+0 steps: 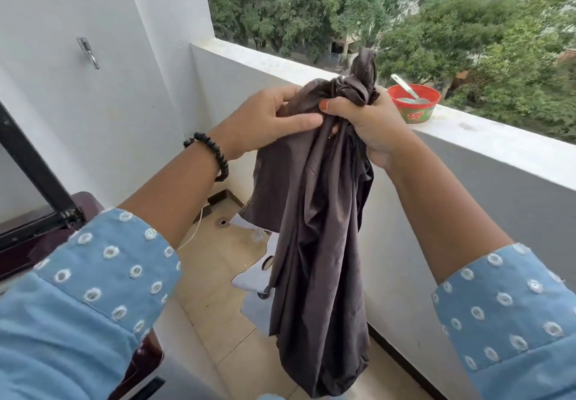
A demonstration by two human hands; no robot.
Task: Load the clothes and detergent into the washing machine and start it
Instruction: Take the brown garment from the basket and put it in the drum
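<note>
Garment: a dark brown-grey cloth (314, 243), smooth with a slight sheen — it hung in long vertical folds above the tiled floor.
Top of garment: was bunched and twisted into a knot-like wad, one tail sticking up above it.
Hold: was gripped at the wad by the right hand (364, 125) and pinched just beside it by the left hand (268, 122).
Washing machine: a dark maroon body (40, 237) at the left edge, its black-framed lid raised — the interior was not visible.

Balcony surroundings beyond the laundry.
A red plastic tub (414, 103) sits on the white parapet ledge (486, 141); a metal wall hook (88, 52) hangs left.
</note>
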